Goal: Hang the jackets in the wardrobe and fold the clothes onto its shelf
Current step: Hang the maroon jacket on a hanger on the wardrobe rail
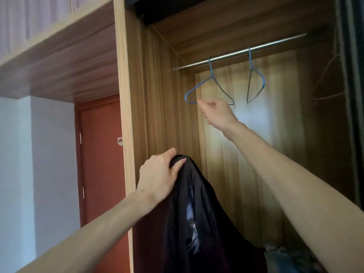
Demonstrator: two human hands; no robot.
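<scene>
Nearest my head camera are my two bare forearms, reaching up and forward into the wardrobe (pixel 126 95). My left hand (pixel 157 174) has its fingers curled over the top of a black jacket (pixel 199 213) and its thumb pressed into the cloth, so the bunched fabric is gripped at its highest point. From there the jacket hangs straight down out of the bottom of the view, its long axis vertical — slick, faintly glossy material falling in soft folds, with a paler printed patch showing in the folds. It is held in front of the wardrobe's open compartment, just beside the light wood-grain side panel. Higher and deeper in, my right hand (pixel 215 112) pinches the lower bar of a thin blue wire hanger (pixel 211 79) between curled fingertips and thumb. That hanger's hook is over the round brushed-metal rail (pixel 275 44), and its triangle lies broad to me, tilted with the left corner lower. A second wire hanger (pixel 254 81) hangs from the same rail to the right, turned nearly edge-on, untouched. Left of the wardrobe stands a reddish-brown door (pixel 100 154) with a small sticker — beside a pale wall (pixel 29 154).
</scene>
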